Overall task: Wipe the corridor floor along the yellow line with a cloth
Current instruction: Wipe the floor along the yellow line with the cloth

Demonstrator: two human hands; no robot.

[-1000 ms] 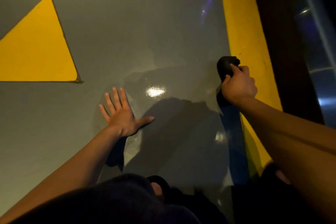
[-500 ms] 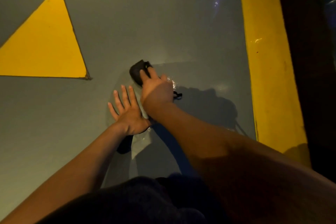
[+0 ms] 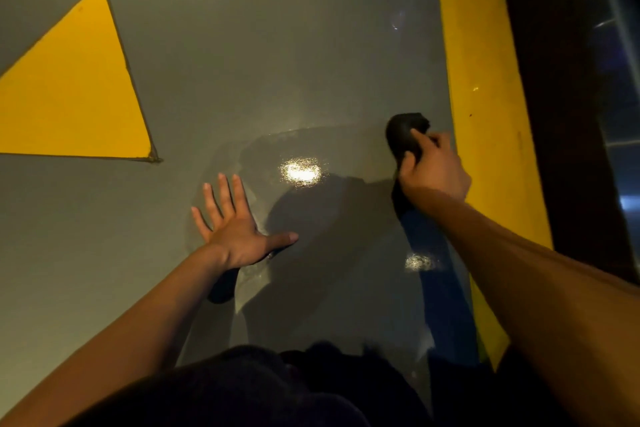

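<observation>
While gripped by right hand, dark cloth beside yellow line.

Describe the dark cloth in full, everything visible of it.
The dark, near-black bunched cloth looks soft and wadded into a lump, with no pattern visible. It lies pressed on the grey floor just left of the yellow line, apart from it. The right hand grips it from behind, fingers curled over its near part; its front end sticks out ahead.

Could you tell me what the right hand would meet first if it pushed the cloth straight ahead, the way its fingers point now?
Probably nothing: the right hand and dark cloth would slide over bare grey floor, alongside the yellow line.
</observation>
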